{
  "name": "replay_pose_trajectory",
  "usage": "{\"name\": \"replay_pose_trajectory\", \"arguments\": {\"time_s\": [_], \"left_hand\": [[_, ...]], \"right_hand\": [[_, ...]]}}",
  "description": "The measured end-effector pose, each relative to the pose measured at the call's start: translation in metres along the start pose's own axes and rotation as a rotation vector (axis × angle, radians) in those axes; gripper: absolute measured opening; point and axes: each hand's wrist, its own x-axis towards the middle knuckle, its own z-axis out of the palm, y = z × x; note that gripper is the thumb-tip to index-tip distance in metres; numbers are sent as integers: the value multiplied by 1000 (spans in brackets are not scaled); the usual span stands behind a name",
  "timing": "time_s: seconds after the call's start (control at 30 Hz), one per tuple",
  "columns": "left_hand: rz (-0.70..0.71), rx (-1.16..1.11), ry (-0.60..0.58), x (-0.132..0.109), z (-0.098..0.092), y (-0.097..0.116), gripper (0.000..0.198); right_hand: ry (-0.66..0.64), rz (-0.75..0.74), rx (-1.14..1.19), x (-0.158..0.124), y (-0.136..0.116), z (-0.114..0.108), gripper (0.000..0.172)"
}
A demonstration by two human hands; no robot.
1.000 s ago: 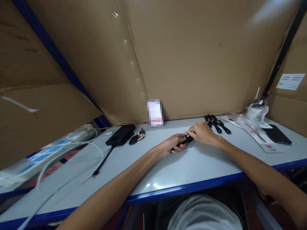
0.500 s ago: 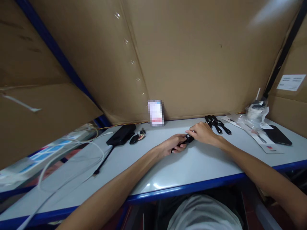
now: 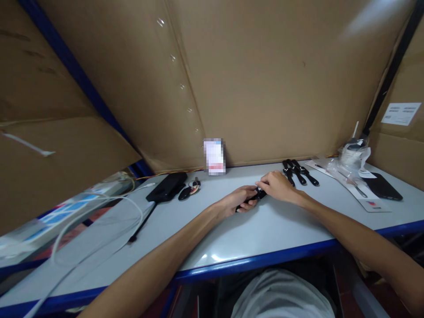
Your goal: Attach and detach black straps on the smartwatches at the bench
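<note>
Over the middle of the table, my left hand [image 3: 243, 198] is closed around a black tool [image 3: 261, 193] that looks like a spokeshave, with small shiny parts near its middle. One of its dark ends sticks out below my left fingers. My right hand [image 3: 274, 184] is closed, with its thumb and fingers pinched at the tool's upper right part. Those fingers hide much of the tool, and I cannot make out any small piece between them. Just behind my right hand, several similar black spokeshaves [image 3: 298, 172] lie side by side.
On the left lie a black box-shaped device [image 3: 167, 186] with a cable, keys with a black fob [image 3: 184, 193], and white cables [image 3: 143, 212]. A blurred white card [image 3: 214, 157] leans against the cardboard wall [image 3: 258, 88]. A phone [image 3: 382, 185] and plastic packaging [image 3: 341, 172] are at the right.
Almost nothing differs. My right fingers have shifted slightly to the left on the tool, and the left hand keeps its hold. The view has moved a little.
</note>
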Motion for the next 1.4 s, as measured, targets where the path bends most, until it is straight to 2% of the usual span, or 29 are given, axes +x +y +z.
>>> {"name": "replay_pose_trajectory", "arguments": {"time_s": [0.1,0.2,0.33,0.43,0.53,0.6,0.67,0.77,0.87,1.1,1.4], "left_hand": [[45,3,5,1,2,-3,15],[134,41,71,3,8,-8,18],[233,43,152,6,17,-12,20],[334,11,232,9,20,-13,28],[446,-14,313,9,19,-11,37],[504,-3,347,7,18,-10,41],[546,14,364,6,17,-9,43],[585,37,373,7,16,-10,46],[603,62,369,8,17,-12,48],[580,97,361,6,20,-13,41],[569,49,361,5,22,-10,46]], "right_hand": [[-3,19,-53,-1,-4,-1,35],[12,12,-116,-2,-6,-4,36],[131,35,-128,0,-2,-9,42],[275,58,-17,3,7,-12,42],[353,69,252,8,17,-12,38],[271,78,490,10,21,-7,33],[106,66,722,12,22,0,28],[-67,9,929,12,19,10,31],[-83,-27,985,12,17,14,34],[-176,-31,970,10,19,5,34],[-114,-51,864,11,22,10,38]]}}
